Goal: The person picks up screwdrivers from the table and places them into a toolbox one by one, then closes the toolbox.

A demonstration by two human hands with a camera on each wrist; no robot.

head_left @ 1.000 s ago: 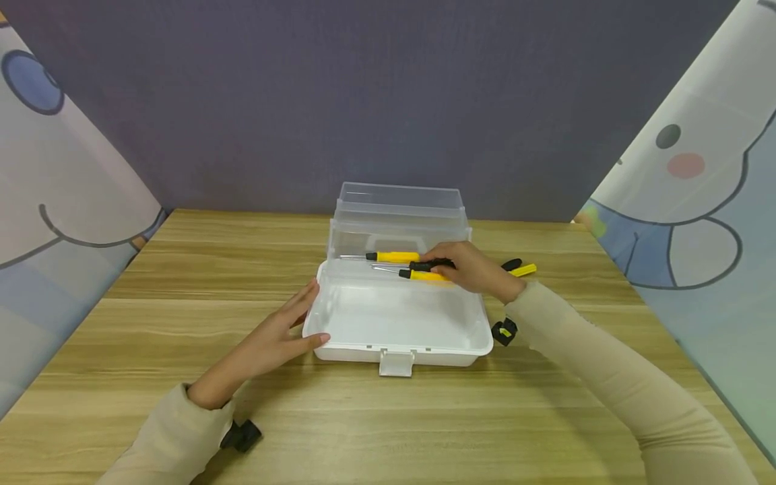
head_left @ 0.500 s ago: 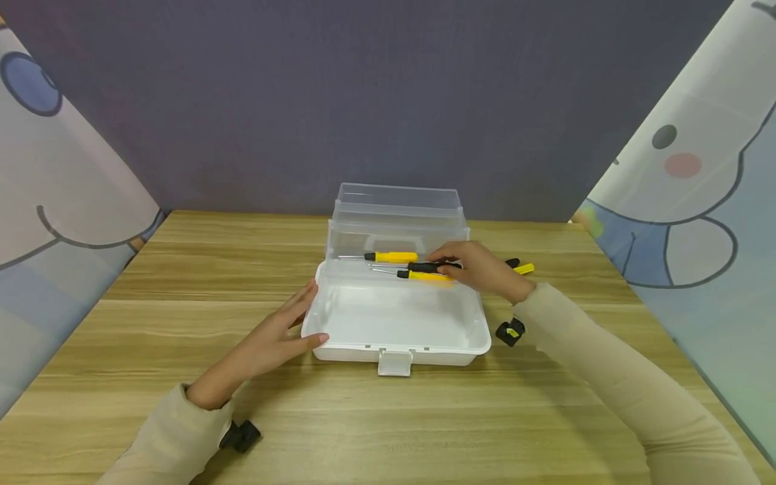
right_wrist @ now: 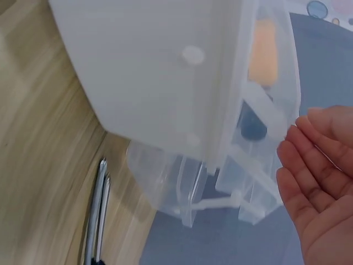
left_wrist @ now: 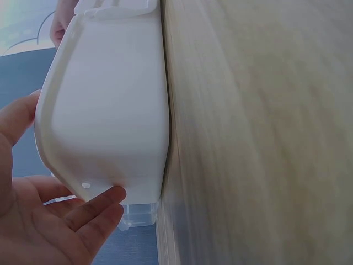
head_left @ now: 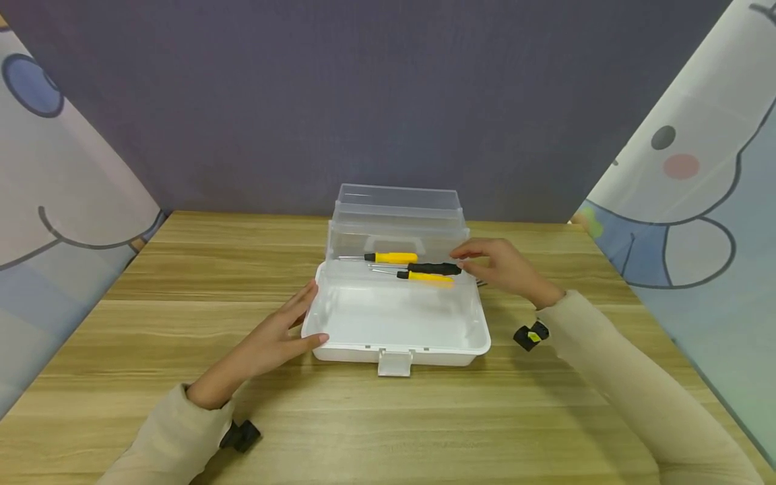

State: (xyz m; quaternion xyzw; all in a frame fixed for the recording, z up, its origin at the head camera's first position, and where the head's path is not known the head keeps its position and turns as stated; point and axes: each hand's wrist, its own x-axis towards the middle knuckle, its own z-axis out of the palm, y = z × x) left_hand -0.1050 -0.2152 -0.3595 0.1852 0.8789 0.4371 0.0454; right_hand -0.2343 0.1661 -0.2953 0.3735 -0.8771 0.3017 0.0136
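Observation:
A white toolbox (head_left: pixel 400 316) stands with its clear trays (head_left: pixel 400 219) raised at the back. Across a tray lie a black-handled screwdriver (head_left: pixel 434 269) and two yellow-handled screwdrivers, one behind (head_left: pixel 395 257) and one in front (head_left: pixel 427 277). My left hand (head_left: pixel 281 340) rests at the box's left end, thumb on the front rim and fingers along the wall; in the left wrist view straight fingertips (left_wrist: pixel 113 194) touch that wall. Beside the tray's right end, my right hand (head_left: pixel 506 266) holds nothing, its relaxed fingers right by the black handle's end.
Two metal shafts (right_wrist: pixel 96 215) lie on the wooden table (head_left: pixel 388 431) right of the box; their handles are mostly hidden by the right hand and arm. The front latch (head_left: pixel 395 364) hangs down. A dark panel (head_left: pixel 388 101) rises behind the table.
My right hand has let go of the black-handled screwdriver, leaving it in the tray, and has drawn away to the right. My left hand stays at the toolbox.

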